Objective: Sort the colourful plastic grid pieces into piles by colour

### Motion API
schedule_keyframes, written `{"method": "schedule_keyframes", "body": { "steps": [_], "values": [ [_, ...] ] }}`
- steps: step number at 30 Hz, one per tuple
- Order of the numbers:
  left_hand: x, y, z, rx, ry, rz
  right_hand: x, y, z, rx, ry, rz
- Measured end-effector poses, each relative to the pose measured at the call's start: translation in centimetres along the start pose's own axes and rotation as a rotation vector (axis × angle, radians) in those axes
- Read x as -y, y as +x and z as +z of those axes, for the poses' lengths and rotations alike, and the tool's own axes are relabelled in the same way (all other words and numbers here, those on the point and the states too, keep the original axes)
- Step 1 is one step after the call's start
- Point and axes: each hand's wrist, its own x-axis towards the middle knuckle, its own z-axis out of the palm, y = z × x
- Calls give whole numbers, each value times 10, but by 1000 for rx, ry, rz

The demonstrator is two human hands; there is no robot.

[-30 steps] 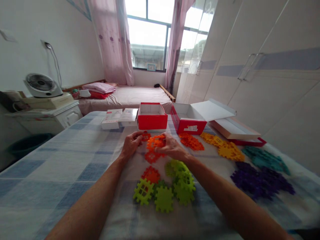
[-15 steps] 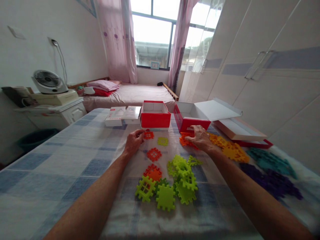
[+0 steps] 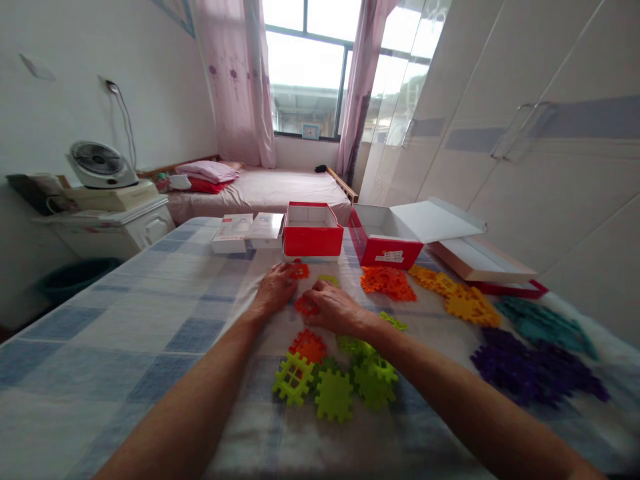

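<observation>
My left hand (image 3: 276, 288) rests on the cloth, its fingertips closed at the edge of an orange interlocking building tile (image 3: 301, 271). Close by, my right hand (image 3: 333, 308) has its fingers bent down onto an orange-red building tile (image 3: 304, 307), hiding part of it. Behind that hand a yellow-green tile (image 3: 328, 280) lies partly covered. Nearer to me are another orange-red tile (image 3: 308, 347) and a loose group of lime-green tiles (image 3: 334, 395), some of them under my right forearm.
An orange tile pile (image 3: 387, 282), yellow-orange tiles (image 3: 467, 303), teal tiles (image 3: 547, 323) and purple tiles (image 3: 535, 367) lie to the right. At the back stand a red box (image 3: 313, 241), an open red box (image 3: 387, 255), a white box (image 3: 230, 243) and a box lid (image 3: 483, 260).
My right hand has moved left from the orange pile to the orange-red tile beside my left hand. The left hand has shifted slightly, staying at the same orange tile.
</observation>
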Motion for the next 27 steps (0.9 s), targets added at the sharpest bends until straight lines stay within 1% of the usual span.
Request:
{"method": "schedule_keyframes", "body": {
  "steps": [2,4,6,8,10,11,14,17,20,22,23,25,27],
  "values": [
    [0,-1,1,20,33,4,0,1,-1,-27,-38,-25],
    [1,-1,1,20,41,-31,0,2,-2,-88,-61,-28],
    [1,0,0,17,42,-55,-3,4,-2,-148,-24,60],
    [1,0,0,17,41,-59,-8,7,-3,-208,111,203],
    [-1,1,-1,-9,8,-87,-15,14,-6,-291,321,333],
    [-2,1,-2,-34,-28,-106,-18,17,-8,-328,418,373],
    [-7,2,-6,-126,-185,-114,-25,29,-13,-376,595,442],
    [-15,1,-10,-168,-339,-27,-27,38,-14,-386,718,498],
    [-24,-1,-12,-196,-443,49,-25,40,-11,-396,853,524],
    [-29,-2,-13,-195,-494,76,-23,36,-11,-403,928,519],
    [-31,-3,-12,-194,-517,83,-23,31,-13,-430,962,514],
    [-34,-4,-11,-205,-544,100,-26,14,-20,-539,1000,506],
    [-32,-4,-9,-224,-527,116,-36,-12,-31,-677,964,496]
  ]
}}
